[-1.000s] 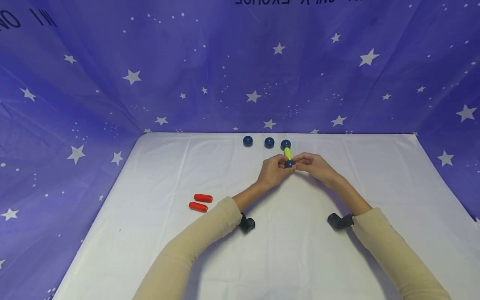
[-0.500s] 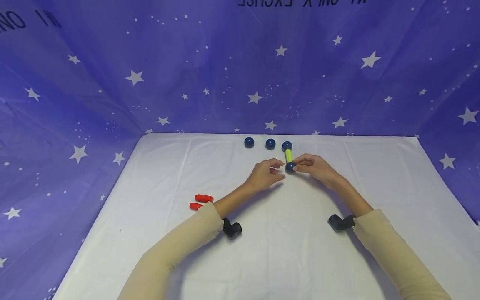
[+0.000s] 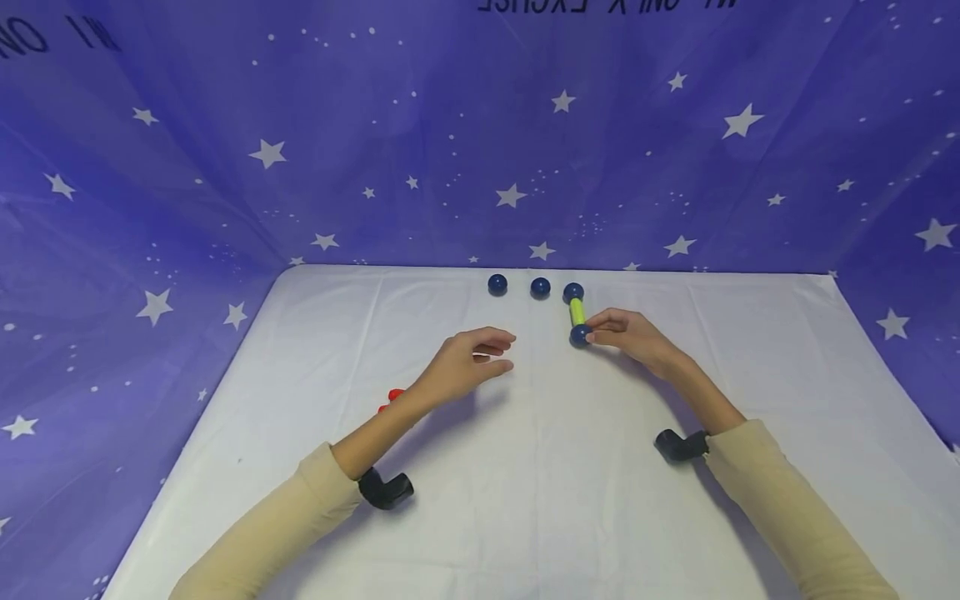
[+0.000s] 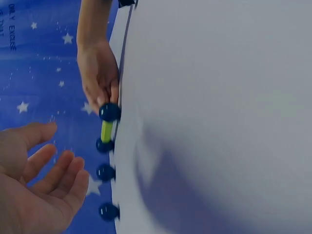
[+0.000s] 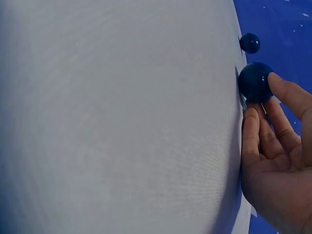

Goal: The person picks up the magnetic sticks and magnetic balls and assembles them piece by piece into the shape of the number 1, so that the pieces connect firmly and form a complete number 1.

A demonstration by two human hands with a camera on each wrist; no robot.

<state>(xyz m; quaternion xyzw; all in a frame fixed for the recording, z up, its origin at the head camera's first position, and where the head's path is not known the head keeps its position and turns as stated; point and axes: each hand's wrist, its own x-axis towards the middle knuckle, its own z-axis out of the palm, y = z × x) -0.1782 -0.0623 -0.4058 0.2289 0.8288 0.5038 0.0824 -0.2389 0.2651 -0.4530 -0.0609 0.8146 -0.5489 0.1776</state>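
Observation:
My right hand [image 3: 633,340] pinches a dark blue ball [image 3: 579,336] between thumb and fingers. That ball is joined to a yellow-green rod [image 3: 577,312] with another blue ball [image 3: 573,292] at its far end; the piece lies on the white cloth. In the right wrist view my thumb touches the side of the near ball [image 5: 255,82]. My left hand [image 3: 461,365] hovers apart from it, holding nothing, its fingers loosely bent. Below its wrist, two red rods [image 3: 395,394] are partly hidden by the forearm.
Two loose blue balls [image 3: 497,285] [image 3: 540,288] stand near the back edge of the white-covered table [image 3: 562,500], left of the joined piece. A purple starry curtain [image 3: 420,133] rises behind. Each wrist bears a black camera mount [image 3: 386,489].
My left hand has let go of the joined piece and moved left and nearer, its forearm now covering most of the red rods. My right hand has stayed at the ball.

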